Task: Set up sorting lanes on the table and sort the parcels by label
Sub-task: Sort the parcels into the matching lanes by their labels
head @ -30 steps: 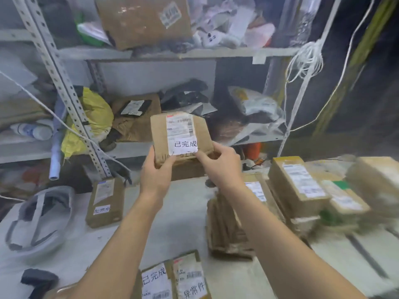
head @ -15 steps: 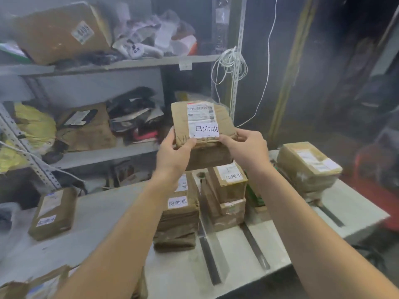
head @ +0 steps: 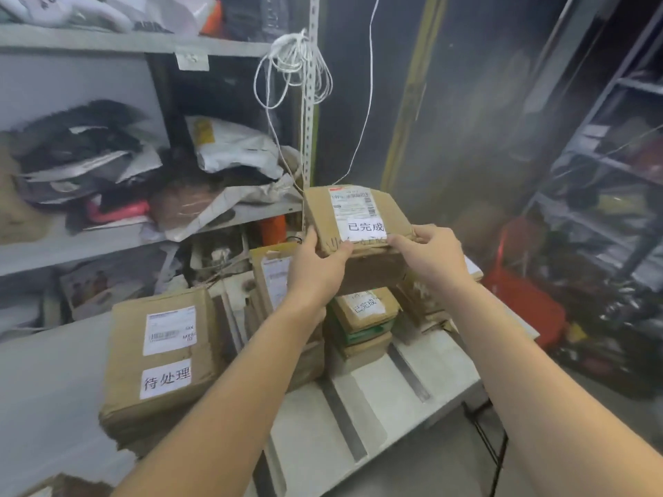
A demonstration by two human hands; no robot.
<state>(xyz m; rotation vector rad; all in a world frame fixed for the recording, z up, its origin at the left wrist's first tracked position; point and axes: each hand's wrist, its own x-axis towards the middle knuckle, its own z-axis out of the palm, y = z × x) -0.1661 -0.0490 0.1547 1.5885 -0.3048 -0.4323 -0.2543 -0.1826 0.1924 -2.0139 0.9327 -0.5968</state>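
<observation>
The person holds a brown parcel [head: 358,209] in the air by its near edge. The left hand [head: 317,270] grips the near left corner, thumb pressed on top and the other fingers curled round the left side. The right hand [head: 432,261] pinches the near right corner, its fingertips [head: 396,241] touching the white label [head: 366,227] reading 已完成, which sits between both thumbs. Just below the fingers, apart from them, a stacked parcel [head: 364,306] bears the same words. Left of and lower than the left fingers, a parcel marked 待处理 [head: 161,353] lies on the table [head: 441,371], which dark strips [head: 344,421] cross
</observation>
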